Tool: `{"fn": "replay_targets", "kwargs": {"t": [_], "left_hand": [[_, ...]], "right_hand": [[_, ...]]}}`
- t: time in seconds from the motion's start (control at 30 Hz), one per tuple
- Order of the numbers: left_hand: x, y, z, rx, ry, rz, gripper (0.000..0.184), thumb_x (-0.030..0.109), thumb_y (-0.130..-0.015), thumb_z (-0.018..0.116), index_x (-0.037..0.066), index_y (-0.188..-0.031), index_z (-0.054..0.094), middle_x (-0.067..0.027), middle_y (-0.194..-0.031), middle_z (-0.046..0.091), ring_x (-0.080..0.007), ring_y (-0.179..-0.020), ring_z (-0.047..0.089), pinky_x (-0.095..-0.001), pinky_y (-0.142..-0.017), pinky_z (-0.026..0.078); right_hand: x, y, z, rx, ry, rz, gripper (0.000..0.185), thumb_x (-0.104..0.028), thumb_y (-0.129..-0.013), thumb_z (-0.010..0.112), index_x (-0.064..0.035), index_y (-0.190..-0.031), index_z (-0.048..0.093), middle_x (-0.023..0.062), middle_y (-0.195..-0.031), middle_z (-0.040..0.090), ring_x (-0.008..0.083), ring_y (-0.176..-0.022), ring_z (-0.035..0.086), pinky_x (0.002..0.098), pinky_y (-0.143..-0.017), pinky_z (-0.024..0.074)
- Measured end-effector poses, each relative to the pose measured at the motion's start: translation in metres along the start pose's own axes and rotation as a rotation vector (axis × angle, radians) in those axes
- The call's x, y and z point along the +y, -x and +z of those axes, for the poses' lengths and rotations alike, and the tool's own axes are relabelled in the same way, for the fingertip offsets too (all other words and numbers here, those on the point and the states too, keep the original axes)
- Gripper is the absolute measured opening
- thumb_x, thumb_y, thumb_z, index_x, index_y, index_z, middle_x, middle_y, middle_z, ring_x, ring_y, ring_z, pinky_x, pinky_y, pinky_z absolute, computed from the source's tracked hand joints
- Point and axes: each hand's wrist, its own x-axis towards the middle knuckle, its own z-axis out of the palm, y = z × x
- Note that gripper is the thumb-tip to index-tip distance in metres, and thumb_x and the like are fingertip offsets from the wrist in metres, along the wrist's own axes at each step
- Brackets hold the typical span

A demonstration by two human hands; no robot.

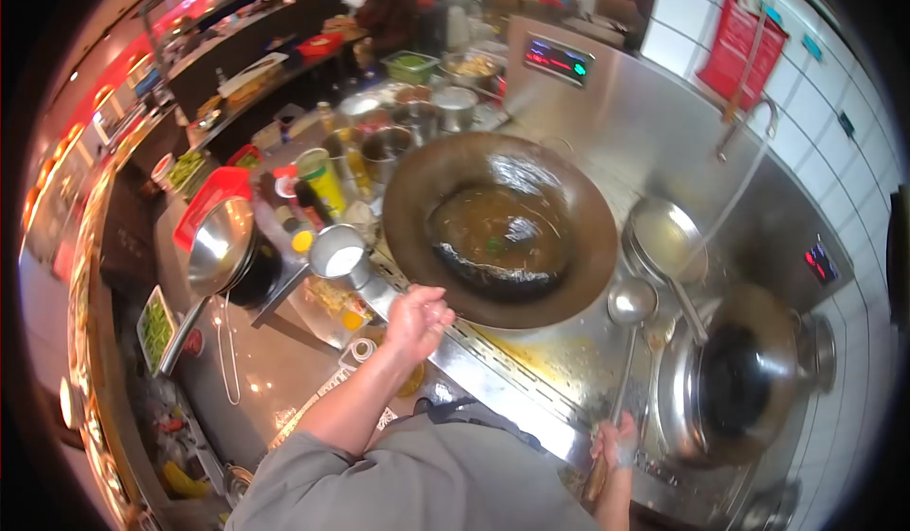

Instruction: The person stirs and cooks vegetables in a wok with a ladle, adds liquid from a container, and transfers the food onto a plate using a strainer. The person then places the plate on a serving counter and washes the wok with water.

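A large dark wok (408,209) sits on the steel range, with brown liquid (498,232) and a small green piece in its bottom. My left hand (420,322) is closed at the wok's near left rim; what its fingers hold, if anything, is hidden. Low at the right, my right hand (616,441) grips the handle of a ladle (632,302). The ladle's bowl lies over the steel surface, right of the wok. Close to my left hand is a metal pot with white contents (339,254).
On the right are a pan holding pale liquid (665,237), a second wok (744,379) and a hanging tap (771,119). Bottles (320,180), metal pots (387,147) and a strainer (220,251) crowd the left. A person (387,9) stands at the far counter.
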Motion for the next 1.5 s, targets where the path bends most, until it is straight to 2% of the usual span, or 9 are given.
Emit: {"fn": "replay_targets", "kwargs": {"t": [0.2, 0.27, 0.47, 0.57, 0.73, 1.1, 1.3, 1.4, 1.5], "left_hand": [[0.013, 0.028, 0.016, -0.084, -0.172, 0.132, 0.036, -0.007, -0.076, 0.051, 0.017, -0.068, 0.025, 0.0036, -0.052, 0.026, -0.0092, -0.04, 0.024, -0.0283, -0.042, 0.024], [0.012, 0.035, 0.013, -0.1, -0.217, 0.155, 0.036, -0.007, -0.075, 0.05, 0.017, -0.066, 0.025, 0.0036, -0.051, 0.025, -0.0093, -0.04, 0.024, -0.0286, -0.042, 0.024], [-0.006, 0.055, 0.018, -0.202, -0.302, 0.244, 0.035, -0.01, -0.072, 0.047, 0.016, -0.063, 0.025, 0.0023, -0.049, 0.029, -0.0093, -0.04, 0.023, -0.0283, -0.041, 0.023], [-0.015, 0.064, 0.026, -0.212, -0.328, 0.231, 0.034, -0.012, -0.071, 0.046, 0.016, -0.064, 0.028, 0.0022, -0.05, 0.03, -0.0094, -0.041, 0.025, -0.0277, -0.04, 0.023], [-0.028, 0.08, 0.029, -0.306, -0.485, 0.283, 0.034, -0.017, -0.069, 0.049, 0.012, -0.066, 0.033, 0.0019, -0.053, 0.039, -0.0064, -0.046, 0.037, -0.0249, -0.046, 0.035], [-0.052, 0.104, 0.047, -0.518, -0.76, 0.301, 0.034, -0.017, -0.075, 0.055, 0.011, -0.072, 0.034, 0.0022, -0.055, 0.042, -0.0037, -0.047, 0.039, -0.0207, -0.044, 0.035], [-0.037, 0.086, 0.039, -0.433, -0.636, 0.312, 0.031, -0.014, -0.073, 0.053, 0.011, -0.074, 0.035, 0.0027, -0.055, 0.04, -0.0048, -0.048, 0.037, -0.0229, -0.044, 0.034], [-0.015, 0.068, 0.04, -0.379, -0.498, 0.291, 0.029, -0.01, -0.071, 0.049, 0.015, -0.073, 0.035, 0.0038, -0.051, 0.035, -0.0064, -0.04, 0.029, -0.023, -0.037, 0.026], [0.008, 0.044, 0.027, -0.211, -0.384, 0.205, 0.026, -0.008, -0.072, 0.048, 0.017, -0.071, 0.041, 0.0051, -0.049, 0.032, -0.0063, -0.037, 0.023, -0.0237, -0.034, 0.021]], "right_hand": [[-0.044, -0.015, 0.032, 0.003, 0.155, -0.182, 0.04, 0.001, -0.079, 0.047, -0.003, -0.119, 0.041, 0.003, -0.048, 0.042, 0.0141, -0.031, 0.042, 0.0289, -0.027, 0.0352], [-0.065, -0.032, 0.048, 0.023, 0.206, -0.194, 0.029, 0.001, -0.077, 0.05, -0.003, -0.105, 0.046, 0.0042, -0.054, 0.046, 0.0141, -0.033, 0.042, 0.0288, -0.027, 0.0351], [-0.1, -0.1, 0.107, -0.017, 0.209, -0.272, 0.037, -0.002, -0.077, 0.05, -0.0032, -0.114, 0.044, 0.005, -0.054, 0.046, 0.0145, -0.034, 0.043, 0.0299, -0.027, 0.036], [-0.113, -0.118, 0.126, -0.077, 0.26, -0.278, 0.026, -0.001, -0.076, 0.046, 0.0006, -0.101, 0.046, 0.0056, -0.054, 0.045, 0.0163, -0.033, 0.044, 0.0328, -0.028, 0.0374], [-0.101, -0.118, 0.133, -0.004, 0.412, -0.277, 0.018, -0.001, -0.075, 0.045, -0.0036, -0.09, 0.035, 0.0063, -0.053, 0.041, 0.0181, -0.033, 0.044, 0.0352, -0.027, 0.038], [-0.085, -0.108, 0.122, 0.022, 0.232, -0.158, 0.018, -0.003, -0.077, 0.044, -0.0017, -0.092, 0.034, 0.0105, -0.059, 0.042, 0.0198, -0.037, 0.047, 0.0356, -0.031, 0.041], [-0.084, -0.108, 0.108, 0.065, 0.378, -0.219, 0.02, -0.002, -0.077, 0.044, 0.0005, -0.096, 0.039, 0.0097, -0.056, 0.044, 0.0195, -0.037, 0.048, 0.0345, -0.033, 0.0408], [-0.088, -0.107, 0.087, 0.079, 0.405, -0.253, 0.029, -0.002, -0.077, 0.046, 0.0023, -0.105, 0.044, 0.0085, -0.053, 0.046, 0.019, -0.036, 0.048, 0.0343, -0.033, 0.0412], [-0.105, -0.111, 0.062, -0.034, 0.219, -0.268, 0.036, -0.004, -0.077, 0.048, 0.0018, -0.112, 0.048, 0.0078, -0.051, 0.049, 0.0184, -0.036, 0.049, 0.0334, -0.033, 0.0407]]}}
